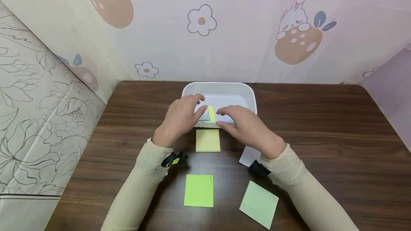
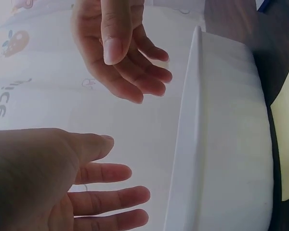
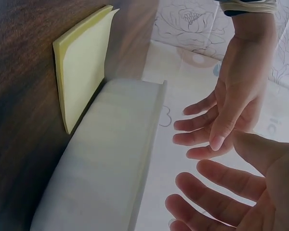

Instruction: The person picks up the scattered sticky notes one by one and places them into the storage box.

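Note:
Over the near part of a white tray point(image 1: 221, 84), both hands hover with nothing in their fingers. The left hand point(image 1: 179, 117) reaches in from the left, its fingers loosely spread and slightly bent. Facing it from the right is the right hand point(image 1: 250, 128), thumb and fingers apart. Between them inside the tray lie a yellow paper strip point(image 1: 211, 112), a small blue piece point(image 1: 208, 118) and a whitish one partly behind the left thumb. A pale yellow sticky note pad point(image 1: 208, 141) rests right before the tray's near wall point(image 3: 103, 144).
Nearer on the brown wooden table point(image 1: 321, 124) lie a bright green sticky note pad point(image 1: 198, 190) and a mint green one point(image 1: 259, 204), turned at an angle. A pale lilac pad point(image 1: 248, 156) is partly covered by the right wrist strap. A patterned wall rises behind the tray.

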`<state>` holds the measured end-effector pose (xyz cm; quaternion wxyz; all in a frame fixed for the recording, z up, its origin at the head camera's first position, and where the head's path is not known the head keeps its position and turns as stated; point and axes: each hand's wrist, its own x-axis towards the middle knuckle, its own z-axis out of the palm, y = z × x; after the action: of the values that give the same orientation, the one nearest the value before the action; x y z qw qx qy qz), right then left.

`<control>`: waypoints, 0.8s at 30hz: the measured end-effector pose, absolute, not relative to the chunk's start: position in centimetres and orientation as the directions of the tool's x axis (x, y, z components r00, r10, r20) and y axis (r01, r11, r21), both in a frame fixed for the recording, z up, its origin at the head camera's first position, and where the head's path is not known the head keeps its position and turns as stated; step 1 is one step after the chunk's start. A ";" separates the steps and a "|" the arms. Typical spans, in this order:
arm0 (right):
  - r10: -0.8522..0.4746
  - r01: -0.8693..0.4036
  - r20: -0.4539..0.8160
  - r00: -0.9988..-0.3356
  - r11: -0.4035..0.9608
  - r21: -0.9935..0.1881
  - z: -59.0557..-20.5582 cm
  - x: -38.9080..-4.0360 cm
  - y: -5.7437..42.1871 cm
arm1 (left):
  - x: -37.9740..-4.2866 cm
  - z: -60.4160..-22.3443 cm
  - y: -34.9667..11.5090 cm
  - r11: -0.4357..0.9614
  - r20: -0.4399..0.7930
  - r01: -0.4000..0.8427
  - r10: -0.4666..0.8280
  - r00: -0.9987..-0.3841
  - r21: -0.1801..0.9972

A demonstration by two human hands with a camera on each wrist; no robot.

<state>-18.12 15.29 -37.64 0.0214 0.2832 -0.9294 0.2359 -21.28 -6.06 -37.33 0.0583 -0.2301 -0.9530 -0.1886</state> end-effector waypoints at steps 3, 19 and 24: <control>-0.510 -0.533 0.178 -0.842 0.730 -0.427 -37.9 -18.0 15.3 | -21.2 -37.6 -6.1 0.822 0.205 0.461 0.414 -0.887 0.335; -0.499 -0.529 0.190 -0.845 0.734 -0.426 -38.2 -17.0 15.3 | -20.7 -37.9 -6.2 0.823 0.198 0.458 0.414 -0.888 0.335; -0.502 -0.534 0.197 -0.842 0.729 -0.427 -38.3 -16.7 15.4 | -20.5 -38.1 -6.3 0.815 0.213 0.470 0.420 -0.882 0.338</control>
<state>-16.74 15.36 -38.27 0.0338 0.2786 -0.9293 0.2401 -20.47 -6.27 -38.06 0.0641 -0.2340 -0.9506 -0.1938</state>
